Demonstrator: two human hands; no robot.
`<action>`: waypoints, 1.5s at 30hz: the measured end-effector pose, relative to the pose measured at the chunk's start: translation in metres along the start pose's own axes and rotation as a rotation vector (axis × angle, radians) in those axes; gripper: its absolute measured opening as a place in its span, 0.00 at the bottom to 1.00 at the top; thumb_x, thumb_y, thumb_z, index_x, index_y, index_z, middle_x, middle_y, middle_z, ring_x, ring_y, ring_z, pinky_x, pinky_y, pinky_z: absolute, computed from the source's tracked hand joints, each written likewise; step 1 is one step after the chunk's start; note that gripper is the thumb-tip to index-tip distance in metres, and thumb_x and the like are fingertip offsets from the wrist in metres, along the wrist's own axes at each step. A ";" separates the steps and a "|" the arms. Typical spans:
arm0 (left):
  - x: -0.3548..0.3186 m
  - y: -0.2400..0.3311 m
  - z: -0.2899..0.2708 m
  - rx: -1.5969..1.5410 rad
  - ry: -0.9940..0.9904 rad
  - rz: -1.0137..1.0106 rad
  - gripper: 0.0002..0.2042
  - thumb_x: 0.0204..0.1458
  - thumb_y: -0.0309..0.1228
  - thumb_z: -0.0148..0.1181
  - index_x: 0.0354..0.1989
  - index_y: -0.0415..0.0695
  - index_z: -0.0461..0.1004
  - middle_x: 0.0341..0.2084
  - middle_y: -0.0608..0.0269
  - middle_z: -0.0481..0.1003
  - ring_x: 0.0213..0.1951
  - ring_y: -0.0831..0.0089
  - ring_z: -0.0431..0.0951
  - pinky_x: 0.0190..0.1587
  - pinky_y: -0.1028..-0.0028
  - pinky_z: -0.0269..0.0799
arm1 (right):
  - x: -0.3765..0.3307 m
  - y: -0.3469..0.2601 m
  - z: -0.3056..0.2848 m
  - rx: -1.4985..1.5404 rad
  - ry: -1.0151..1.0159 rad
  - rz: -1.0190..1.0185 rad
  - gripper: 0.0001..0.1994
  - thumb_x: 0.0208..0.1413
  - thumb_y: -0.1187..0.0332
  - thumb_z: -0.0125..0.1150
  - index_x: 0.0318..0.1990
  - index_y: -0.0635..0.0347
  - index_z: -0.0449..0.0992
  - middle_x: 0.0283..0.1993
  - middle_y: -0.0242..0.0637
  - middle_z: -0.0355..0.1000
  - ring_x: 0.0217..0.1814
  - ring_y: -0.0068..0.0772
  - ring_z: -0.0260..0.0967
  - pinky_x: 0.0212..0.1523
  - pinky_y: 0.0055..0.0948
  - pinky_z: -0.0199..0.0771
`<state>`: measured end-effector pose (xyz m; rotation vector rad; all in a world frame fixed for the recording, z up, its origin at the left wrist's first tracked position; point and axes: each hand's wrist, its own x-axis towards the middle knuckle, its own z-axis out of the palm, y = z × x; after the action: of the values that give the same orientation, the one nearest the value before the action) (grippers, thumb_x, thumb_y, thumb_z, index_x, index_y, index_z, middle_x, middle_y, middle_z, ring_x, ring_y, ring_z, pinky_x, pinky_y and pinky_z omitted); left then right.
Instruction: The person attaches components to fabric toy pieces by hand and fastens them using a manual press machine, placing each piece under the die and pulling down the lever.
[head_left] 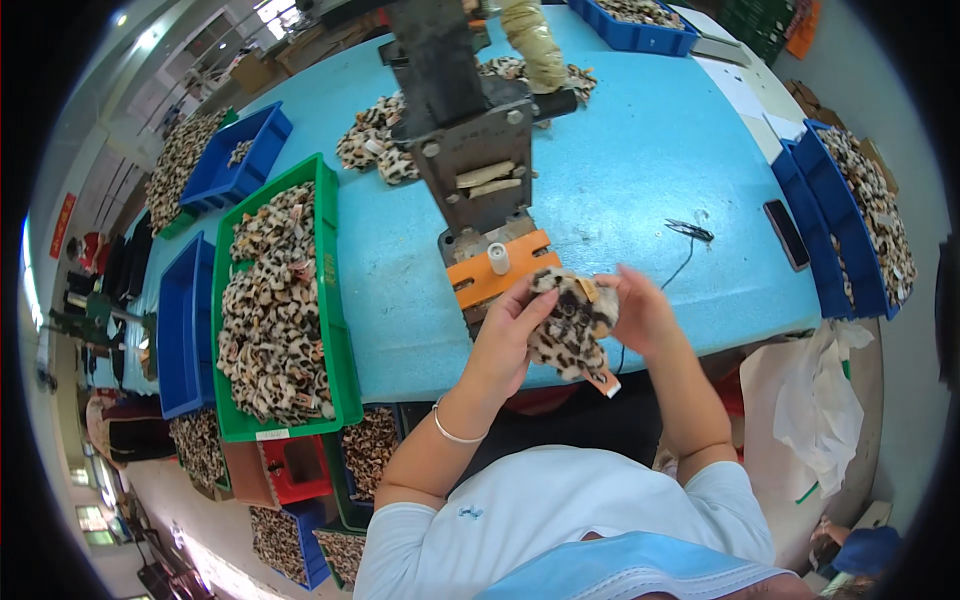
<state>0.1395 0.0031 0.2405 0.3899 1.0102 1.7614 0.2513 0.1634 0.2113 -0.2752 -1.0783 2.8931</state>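
Note:
A leopard-print plush piece [568, 325] with black spots and a small pinkish tag at its lower end hangs between my hands, just in front of the machine. My left hand [508, 335] grips its left edge, thumb on top. At the upper right edge, beside a small tan tab, the fingers of my right hand [640, 312] pinch the plush; they are slightly blurred. Directly beyond them stands a metal machine [480, 195] with an orange plate [522, 262] and a white upright peg [498, 258] on its base.
To the left, a green crate [328, 300] holds many spotted plush pieces, beside blue bins [187, 330]. More pieces [372, 140] lie behind the machine. Thread snips [690, 231] and a phone [786, 235] rest on the blue tabletop [640, 150]. Another filled blue bin [835, 220] sits at right.

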 end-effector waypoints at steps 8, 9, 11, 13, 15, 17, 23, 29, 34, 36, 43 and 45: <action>-0.023 -0.007 -0.034 -0.111 0.262 0.209 0.09 0.57 0.26 0.53 0.46 0.41 0.70 0.41 0.66 0.74 0.43 0.78 0.74 0.47 0.75 0.70 | 0.032 0.039 0.033 -0.063 -0.050 0.005 0.19 0.56 0.69 0.55 0.55 0.65 0.66 0.48 0.38 0.72 0.43 0.27 0.73 0.44 0.27 0.75; -0.023 -0.004 -0.037 -0.154 0.240 0.216 0.09 0.56 0.25 0.53 0.46 0.42 0.70 0.41 0.66 0.74 0.44 0.77 0.74 0.48 0.74 0.70 | 0.038 0.037 0.035 0.017 -0.107 0.006 0.20 0.56 0.69 0.55 0.55 0.66 0.66 0.48 0.40 0.72 0.44 0.29 0.73 0.46 0.28 0.75; -0.027 0.001 -0.040 -0.200 0.174 0.170 0.10 0.56 0.25 0.54 0.46 0.42 0.70 0.41 0.65 0.75 0.44 0.76 0.74 0.48 0.73 0.70 | 0.035 0.036 0.044 0.153 -0.075 -0.049 0.18 0.59 0.67 0.54 0.53 0.67 0.66 0.45 0.40 0.72 0.43 0.28 0.73 0.45 0.27 0.75; -0.027 0.004 -0.040 -0.252 0.089 0.114 0.10 0.55 0.24 0.55 0.46 0.43 0.70 0.41 0.65 0.75 0.44 0.75 0.75 0.48 0.73 0.70 | 0.052 0.045 0.006 0.344 -0.340 0.024 0.16 0.60 0.66 0.53 0.51 0.66 0.67 0.43 0.38 0.73 0.40 0.25 0.74 0.40 0.24 0.74; -0.026 0.004 -0.051 -0.343 0.041 0.056 0.10 0.55 0.24 0.56 0.45 0.44 0.71 0.41 0.64 0.75 0.45 0.75 0.75 0.48 0.75 0.69 | 0.056 0.044 -0.008 0.341 -0.491 0.101 0.11 0.62 0.64 0.50 0.46 0.62 0.69 0.37 0.32 0.73 0.31 0.19 0.72 0.27 0.14 0.70; -0.024 0.003 -0.065 -0.287 0.048 0.070 0.10 0.55 0.24 0.56 0.45 0.44 0.70 0.41 0.65 0.75 0.45 0.75 0.74 0.49 0.74 0.69 | 0.050 0.037 0.026 0.079 -0.158 0.105 0.12 0.61 0.65 0.51 0.47 0.62 0.69 0.37 0.32 0.73 0.31 0.19 0.72 0.27 0.14 0.70; -0.016 -0.004 -0.066 0.003 0.146 0.215 0.06 0.53 0.21 0.57 0.37 0.44 0.70 0.35 0.68 0.74 0.41 0.78 0.74 0.47 0.75 0.68 | 0.042 0.042 0.026 -0.332 0.018 0.062 0.10 0.59 0.70 0.53 0.47 0.60 0.71 0.41 0.29 0.73 0.37 0.16 0.72 0.34 0.19 0.74; -0.017 0.005 -0.073 -0.043 0.081 0.146 0.07 0.51 0.20 0.59 0.34 0.45 0.69 0.32 0.70 0.74 0.39 0.81 0.73 0.45 0.78 0.68 | 0.047 0.036 0.031 -0.157 0.010 0.004 0.04 0.61 0.67 0.53 0.37 0.55 0.68 0.30 0.23 0.67 0.25 0.09 0.61 0.26 0.13 0.65; -0.020 0.010 -0.066 -0.128 0.039 0.097 0.07 0.52 0.21 0.59 0.34 0.46 0.68 0.32 0.71 0.74 0.39 0.81 0.74 0.43 0.79 0.69 | 0.053 0.034 0.025 -0.132 -0.045 0.110 0.07 0.61 0.64 0.53 0.40 0.56 0.69 0.30 0.23 0.67 0.23 0.11 0.60 0.21 0.12 0.59; -0.019 0.008 -0.065 -0.153 0.056 0.033 0.06 0.53 0.22 0.58 0.34 0.46 0.67 0.33 0.70 0.74 0.38 0.81 0.74 0.42 0.79 0.70 | 0.050 0.029 0.027 -0.175 -0.066 0.209 0.10 0.59 0.63 0.55 0.44 0.58 0.69 0.29 0.23 0.67 0.23 0.11 0.60 0.20 0.11 0.58; 0.008 0.000 -0.084 -0.087 0.009 0.003 0.04 0.55 0.23 0.56 0.34 0.46 0.67 0.33 0.68 0.75 0.36 0.80 0.75 0.40 0.79 0.71 | 0.068 -0.004 0.014 -0.629 -0.161 0.185 0.08 0.53 0.69 0.57 0.38 0.62 0.75 0.29 0.29 0.73 0.25 0.15 0.69 0.21 0.15 0.68; 0.024 0.000 -0.096 -0.112 0.085 0.175 0.04 0.55 0.22 0.54 0.36 0.46 0.68 0.36 0.65 0.75 0.41 0.75 0.76 0.45 0.71 0.73 | 0.078 -0.003 0.030 -0.769 0.058 -0.009 0.05 0.52 0.73 0.58 0.35 0.64 0.75 0.28 0.30 0.74 0.28 0.17 0.70 0.25 0.19 0.71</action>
<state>0.0655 -0.0189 0.1786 0.3437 0.9556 1.9972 0.1687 0.1540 0.2234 -0.3610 -2.1111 2.2977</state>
